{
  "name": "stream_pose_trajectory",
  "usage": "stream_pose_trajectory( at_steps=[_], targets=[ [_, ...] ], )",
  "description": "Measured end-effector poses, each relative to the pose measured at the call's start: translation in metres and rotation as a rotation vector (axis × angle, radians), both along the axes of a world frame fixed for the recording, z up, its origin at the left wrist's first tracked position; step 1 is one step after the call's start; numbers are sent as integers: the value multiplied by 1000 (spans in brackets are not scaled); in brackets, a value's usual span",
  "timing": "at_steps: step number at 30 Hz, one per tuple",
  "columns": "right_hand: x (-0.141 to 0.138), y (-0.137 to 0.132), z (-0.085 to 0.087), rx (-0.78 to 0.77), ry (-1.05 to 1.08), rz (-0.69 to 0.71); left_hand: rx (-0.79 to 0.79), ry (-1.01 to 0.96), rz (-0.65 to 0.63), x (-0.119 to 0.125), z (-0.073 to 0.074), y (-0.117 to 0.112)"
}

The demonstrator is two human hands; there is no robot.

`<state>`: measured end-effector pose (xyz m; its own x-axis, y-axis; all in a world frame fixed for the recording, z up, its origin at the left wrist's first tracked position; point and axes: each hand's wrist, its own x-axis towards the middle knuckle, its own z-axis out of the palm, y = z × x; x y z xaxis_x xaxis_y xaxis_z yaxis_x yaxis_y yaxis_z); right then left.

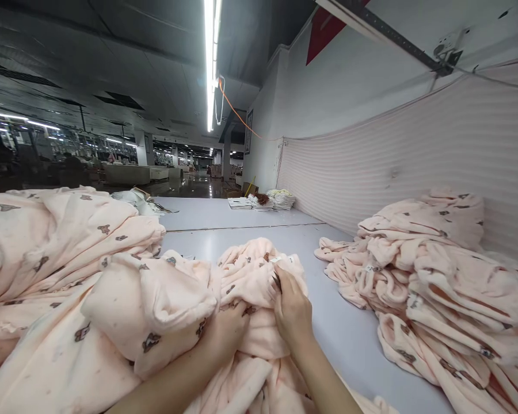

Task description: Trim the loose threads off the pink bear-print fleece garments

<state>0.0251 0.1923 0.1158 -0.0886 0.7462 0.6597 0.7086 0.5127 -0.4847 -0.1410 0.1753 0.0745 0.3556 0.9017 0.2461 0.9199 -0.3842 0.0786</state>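
A pale pink fleece garment (263, 333) with small brown printed figures lies bunched up in front of me. My left hand (233, 325) is closed on its fabric, partly covered by a fold. Just to the right, my right hand (291, 307) grips the gathered edge of the same garment, near a small white label (276, 260). More of the same pink cloth (155, 305) drapes over and beside my left forearm. The garment's full shape is hidden in the folds.
On the left rises a large heap of pink fleece (69, 230). Another pile of pink garments (431, 270) lies on the right against a striped cloth screen (371, 144). Stacks of white pieces (280, 199) stand at the far end of the pale table (198, 238).
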Motion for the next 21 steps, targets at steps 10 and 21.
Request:
stream_pose_trajectory(
  at_steps=[10,21],
  targets=[
    [-3,-32,-36,-363,132,382,81,-197,-74,-37,8,-5],
    [-23,-38,-43,-106,-244,262,134,-587,-103,-57,7,-29]
  ],
)
